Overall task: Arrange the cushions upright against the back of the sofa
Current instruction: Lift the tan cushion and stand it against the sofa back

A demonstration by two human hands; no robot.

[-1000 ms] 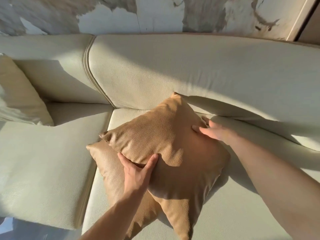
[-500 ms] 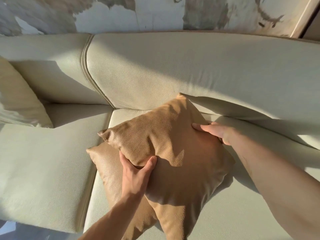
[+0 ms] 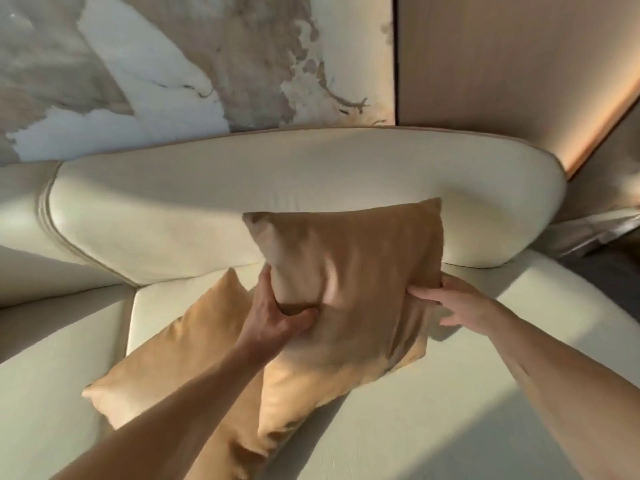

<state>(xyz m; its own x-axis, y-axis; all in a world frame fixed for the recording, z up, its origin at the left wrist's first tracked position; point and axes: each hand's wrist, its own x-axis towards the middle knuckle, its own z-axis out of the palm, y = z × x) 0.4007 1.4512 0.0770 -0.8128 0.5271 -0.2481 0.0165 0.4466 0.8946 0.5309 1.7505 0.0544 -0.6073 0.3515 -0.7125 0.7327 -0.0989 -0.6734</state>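
A tan leather cushion (image 3: 360, 258) is lifted and tilted up, its top edge close to the cream sofa backrest (image 3: 207, 202). My left hand (image 3: 273, 317) grips its left side, thumb pressed into the front. On its right edge, my right hand (image 3: 457, 303) holds the cushion with fingers curled behind it. A second tan cushion (image 3: 173, 368) lies flat on the seat (image 3: 485, 427), below and to the left, partly under the first one and my left forearm.
The backrest's rounded right end (image 3: 540, 209) stops short of the seat's right end. A marbled wall panel (image 3: 173, 64) and a wooden panel (image 3: 502, 57) stand behind the sofa. Another seat section (image 3: 52, 358) extends to the left.
Both hands have raised the top cushion off the lower one and swung it up and right toward the backrest. The view has shifted right, and the pale cushion at far left is out of view.
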